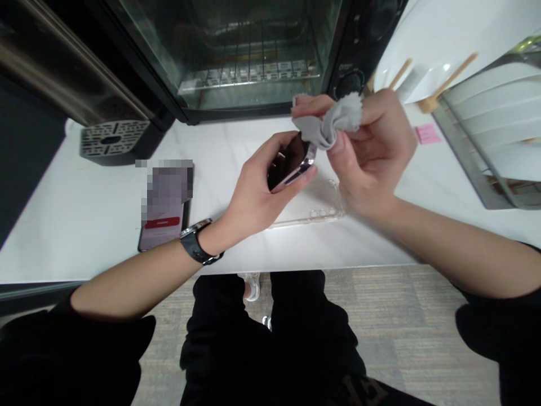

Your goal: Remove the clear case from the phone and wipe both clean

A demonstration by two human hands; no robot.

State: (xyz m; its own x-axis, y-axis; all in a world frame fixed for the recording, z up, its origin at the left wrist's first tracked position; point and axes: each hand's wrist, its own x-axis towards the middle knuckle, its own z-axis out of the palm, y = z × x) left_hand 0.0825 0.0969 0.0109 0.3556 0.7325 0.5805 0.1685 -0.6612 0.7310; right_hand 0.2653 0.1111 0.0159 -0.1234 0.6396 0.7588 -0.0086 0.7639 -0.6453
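Observation:
My left hand (253,194) is wrapped round a smartphone (291,160) with a dark screen and a shiny pinkish metal edge, held tilted above the counter. In my right hand (372,152) a crumpled grey cleaning cloth (332,124) with zigzag edges is pinched between thumb and fingers. The cloth hangs by the phone's upper corner; whether it touches the glass I cannot tell. Beneath both hands a clear phone case (325,214) lies on the white counter, partly covered by the left hand.
A second phone (167,208) with a lit screen lies by my left forearm. Behind stand a toaster oven (253,67) and a machine with a drip tray (114,138). To the right are a pink sticky note (428,134) and a rack of white plates (499,124). The counter's front edge is near my legs.

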